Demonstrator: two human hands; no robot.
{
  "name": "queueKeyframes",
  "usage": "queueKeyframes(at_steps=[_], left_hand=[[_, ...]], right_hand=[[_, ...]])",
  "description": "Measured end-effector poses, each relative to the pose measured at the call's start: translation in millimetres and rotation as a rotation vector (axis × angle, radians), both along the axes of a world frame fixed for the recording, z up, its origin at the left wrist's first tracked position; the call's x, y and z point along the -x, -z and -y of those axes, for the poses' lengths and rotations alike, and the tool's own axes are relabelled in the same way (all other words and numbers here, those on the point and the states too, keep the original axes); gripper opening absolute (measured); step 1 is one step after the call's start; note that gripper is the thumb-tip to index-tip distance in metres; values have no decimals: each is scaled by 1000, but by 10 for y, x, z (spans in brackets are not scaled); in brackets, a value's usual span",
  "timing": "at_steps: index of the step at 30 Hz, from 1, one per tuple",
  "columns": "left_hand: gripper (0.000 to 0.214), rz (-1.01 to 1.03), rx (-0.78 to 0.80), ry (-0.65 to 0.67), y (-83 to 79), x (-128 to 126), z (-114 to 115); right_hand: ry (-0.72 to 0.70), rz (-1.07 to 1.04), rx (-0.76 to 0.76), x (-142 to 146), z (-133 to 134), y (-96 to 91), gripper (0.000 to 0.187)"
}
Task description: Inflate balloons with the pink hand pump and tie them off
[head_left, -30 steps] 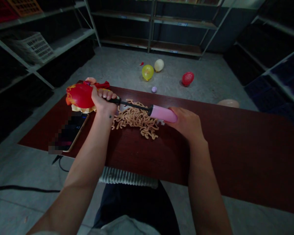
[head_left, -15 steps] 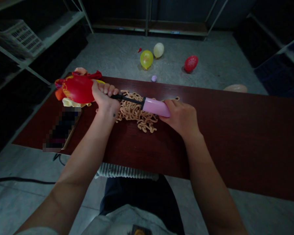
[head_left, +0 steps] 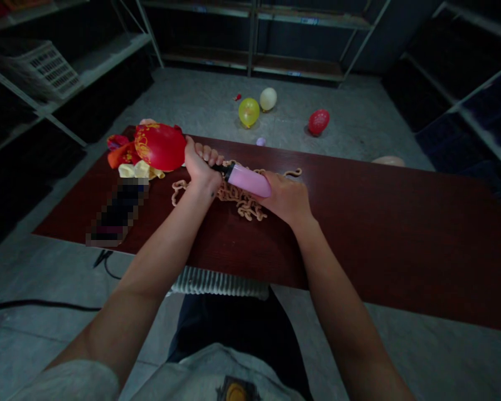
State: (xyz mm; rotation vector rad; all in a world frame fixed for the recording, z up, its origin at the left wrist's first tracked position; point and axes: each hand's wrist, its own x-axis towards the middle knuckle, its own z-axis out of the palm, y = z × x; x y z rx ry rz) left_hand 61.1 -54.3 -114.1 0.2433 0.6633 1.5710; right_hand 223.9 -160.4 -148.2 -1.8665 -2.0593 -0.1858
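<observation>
A partly filled red balloon [head_left: 161, 147] with gold print sits at the far end of a pink balloon pump [head_left: 249, 181]. My left hand [head_left: 202, 161] is closed around the balloon's neck and the pump's black end; the mouth itself is hidden by my fingers. On the other end of the pink barrel, my right hand [head_left: 287, 196] is wrapped. Under the pump lies a tangled heap of tan, cord-like long balloons [head_left: 250, 210], partly covered by my hands. Flat balloons, orange [head_left: 121, 157] and cream [head_left: 140, 170], lie behind and left of my left hand.
A blurred-out phone-like object [head_left: 119, 214] rests on the dark red table [head_left: 379, 239] at left. Yellow [head_left: 249, 112], white [head_left: 268, 99] and red [head_left: 318, 121] balloons lie on the floor beyond. Shelves [head_left: 300, 69] stand behind; a ribbed grey-green object [head_left: 221, 283] is below the table's near edge.
The pump has been pushed together: its black rod, visible before, no longer shows. My hands are closer to each other, and the red balloon has shifted right. The camera view has tilted slightly upward.
</observation>
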Motion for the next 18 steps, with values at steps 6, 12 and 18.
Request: queueKeyframes(at_steps=[6, 12, 18], left_hand=[[53, 78, -7, -51, -15, 187, -137], [52, 69, 15, -134, -28, 415, -275], [51, 48, -28, -158, -174, 545, -251]], right_hand=[[20, 35, -43, -93, -12, 35, 47], [31, 131, -41, -306, 4, 2, 41], [55, 183, -72, -473, 42, -87, 39]])
